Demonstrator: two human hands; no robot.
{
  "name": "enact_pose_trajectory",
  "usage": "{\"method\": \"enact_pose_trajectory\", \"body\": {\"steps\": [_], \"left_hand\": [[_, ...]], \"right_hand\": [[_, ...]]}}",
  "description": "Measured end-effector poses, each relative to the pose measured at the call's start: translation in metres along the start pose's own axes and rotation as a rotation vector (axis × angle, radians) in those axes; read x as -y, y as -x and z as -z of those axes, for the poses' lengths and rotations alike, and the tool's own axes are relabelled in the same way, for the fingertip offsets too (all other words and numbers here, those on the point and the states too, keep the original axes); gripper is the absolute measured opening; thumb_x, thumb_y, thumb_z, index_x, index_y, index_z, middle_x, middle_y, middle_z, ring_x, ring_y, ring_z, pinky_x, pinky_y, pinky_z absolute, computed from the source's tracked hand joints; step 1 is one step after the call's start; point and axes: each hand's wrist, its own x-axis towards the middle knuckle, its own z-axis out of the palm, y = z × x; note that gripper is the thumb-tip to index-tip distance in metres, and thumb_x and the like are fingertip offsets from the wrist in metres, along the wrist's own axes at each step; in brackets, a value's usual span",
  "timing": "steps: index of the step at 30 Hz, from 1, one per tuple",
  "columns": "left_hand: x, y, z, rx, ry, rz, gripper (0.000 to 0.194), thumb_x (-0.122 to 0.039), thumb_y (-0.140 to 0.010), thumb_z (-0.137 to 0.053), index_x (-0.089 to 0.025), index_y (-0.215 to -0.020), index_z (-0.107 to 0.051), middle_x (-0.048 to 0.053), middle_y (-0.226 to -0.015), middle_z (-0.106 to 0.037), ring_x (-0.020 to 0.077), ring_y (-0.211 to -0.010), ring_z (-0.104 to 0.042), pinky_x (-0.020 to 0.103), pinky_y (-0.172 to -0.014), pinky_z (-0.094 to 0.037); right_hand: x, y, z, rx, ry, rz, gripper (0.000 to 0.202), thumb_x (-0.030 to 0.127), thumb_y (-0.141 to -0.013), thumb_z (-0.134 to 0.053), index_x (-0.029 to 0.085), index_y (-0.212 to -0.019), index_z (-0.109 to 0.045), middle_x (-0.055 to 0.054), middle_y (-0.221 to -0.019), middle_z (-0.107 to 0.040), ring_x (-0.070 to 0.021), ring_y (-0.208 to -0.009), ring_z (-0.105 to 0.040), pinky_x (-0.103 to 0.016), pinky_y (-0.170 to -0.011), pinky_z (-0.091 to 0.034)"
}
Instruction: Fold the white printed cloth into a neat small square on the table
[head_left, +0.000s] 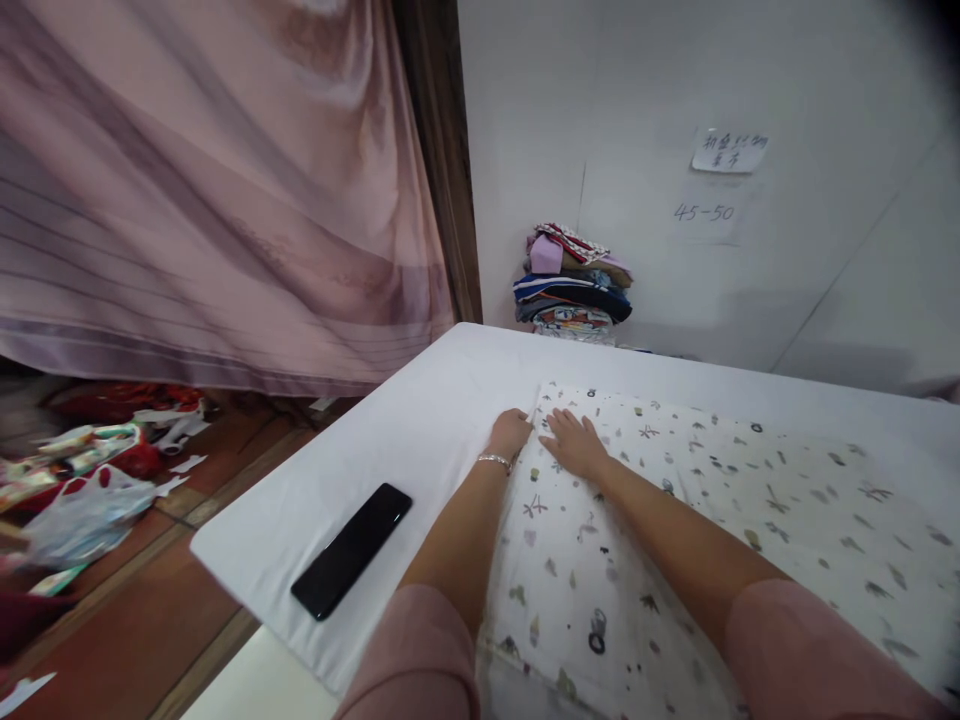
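A white cloth printed with small dark figures lies spread on the white-covered table. My left hand, with a bracelet on its wrist, rests at the cloth's far left corner, fingers curled on the edge. My right hand lies flat on the cloth just beside it, fingers spread. Both arms reach forward from pink sleeves at the bottom.
A black phone lies on the table's near left part. A stack of folded clothes stands against the white wall behind the table. A pink curtain hangs at left, with bags and clutter on the red floor.
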Motion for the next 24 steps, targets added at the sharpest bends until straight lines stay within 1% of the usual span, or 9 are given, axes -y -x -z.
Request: {"method": "enact_pose_trajectory", "body": {"steps": [3,5,7,9,12,15,17,20,24], "left_hand": [[0.001,0.0,0.001,-0.002,0.014,0.013,0.029,-0.027,-0.077,-0.053,-0.021,-0.104,-0.062,0.005,-0.106,-0.067,0.0149,-0.091,-0.062,0.021,-0.071,-0.043],[-0.001,0.002,0.001,-0.003,0.022,0.015,0.027,-0.036,-0.082,-0.048,-0.02,-0.099,-0.063,0.006,-0.103,-0.068,0.0159,-0.089,-0.063,0.022,-0.07,-0.043],[-0.003,0.005,0.001,-0.011,0.025,-0.004,0.037,-0.047,-0.086,-0.042,-0.019,-0.095,-0.063,0.008,-0.1,-0.068,0.0173,-0.089,-0.063,0.024,-0.071,-0.043],[-0.006,0.01,0.0,-0.03,-0.004,-0.036,0.041,-0.054,-0.084,-0.044,-0.019,-0.094,-0.062,0.008,-0.099,-0.068,0.0188,-0.09,-0.062,0.025,-0.072,-0.043],[-0.008,0.014,-0.004,-0.068,-0.067,-0.057,0.033,-0.048,-0.082,-0.052,-0.02,-0.097,-0.06,0.007,-0.102,-0.067,0.0201,-0.093,-0.061,0.026,-0.074,-0.042],[-0.008,0.016,-0.008,-0.088,-0.089,-0.055,0.029,-0.04,-0.085,-0.049,-0.02,-0.103,-0.058,0.008,-0.106,-0.066,0.0215,-0.098,-0.059,0.028,-0.076,-0.042],[-0.007,0.016,-0.011,-0.102,-0.113,-0.072,0.028,-0.038,-0.087,-0.046,-0.02,-0.106,-0.057,0.009,-0.108,-0.065,0.0218,-0.1,-0.059,0.029,-0.078,-0.042],[-0.007,0.018,-0.016,-0.145,-0.177,-0.11,0.027,-0.036,-0.09,-0.042,-0.019,-0.107,-0.056,0.009,-0.11,-0.064,0.0211,-0.099,-0.059,0.029,-0.078,-0.042],[-0.006,0.022,-0.02,-0.191,-0.245,-0.139,0.027,-0.035,-0.092,-0.038,-0.019,-0.107,-0.055,0.009,-0.108,-0.063,0.0202,-0.094,-0.06,0.029,-0.076,-0.042]], "right_hand": [[-0.003,0.0,-0.007,-0.006,0.014,-0.021,0.063,0.052,-0.093,-0.018,0.018,-0.145,-0.024,-0.006,-0.154,-0.014,-0.0228,-0.141,-0.007,-0.048,-0.111,-0.005],[-0.003,0.0,-0.009,-0.008,0.014,-0.022,0.063,0.052,-0.093,-0.018,0.018,-0.145,-0.024,-0.006,-0.154,-0.013,-0.0227,-0.141,-0.006,-0.049,-0.111,-0.005],[-0.002,-0.001,-0.008,-0.001,0.009,-0.024,0.063,0.052,-0.093,-0.019,0.018,-0.145,-0.023,-0.007,-0.154,-0.013,-0.0232,-0.141,-0.006,-0.049,-0.111,-0.005],[-0.002,-0.004,-0.004,0.028,-0.012,-0.019,0.062,0.052,-0.092,-0.02,0.018,-0.145,-0.024,-0.007,-0.154,-0.013,-0.0241,-0.141,-0.007,-0.05,-0.11,-0.006],[-0.01,-0.009,0.005,0.043,-0.04,-0.017,0.058,0.048,-0.093,-0.021,0.019,-0.143,-0.028,-0.008,-0.154,-0.016,-0.0245,-0.141,-0.009,-0.049,-0.11,-0.011],[-0.03,-0.011,0.011,-0.063,0.015,-0.099,0.056,0.044,-0.093,-0.022,0.016,-0.142,-0.027,-0.01,-0.154,-0.015,-0.0246,-0.141,-0.006,-0.049,-0.109,-0.011],[-0.046,-0.011,0.011,-0.099,0.061,-0.178,0.058,0.045,-0.093,-0.022,0.016,-0.142,-0.027,-0.011,-0.154,-0.014,-0.0258,-0.141,-0.006,-0.051,-0.109,-0.01],[-0.064,-0.013,0.008,-0.051,0.068,-0.251,0.062,0.052,-0.091,-0.02,0.017,-0.142,-0.027,-0.01,-0.154,-0.012,-0.0276,-0.14,-0.007,-0.054,-0.108,-0.011],[-0.074,-0.014,0.007,-0.01,0.049,-0.246,0.061,0.055,-0.09,-0.019,0.021,-0.139,-0.032,-0.009,-0.153,-0.017,-0.029,-0.139,-0.01,-0.054,-0.107,-0.015]]}}
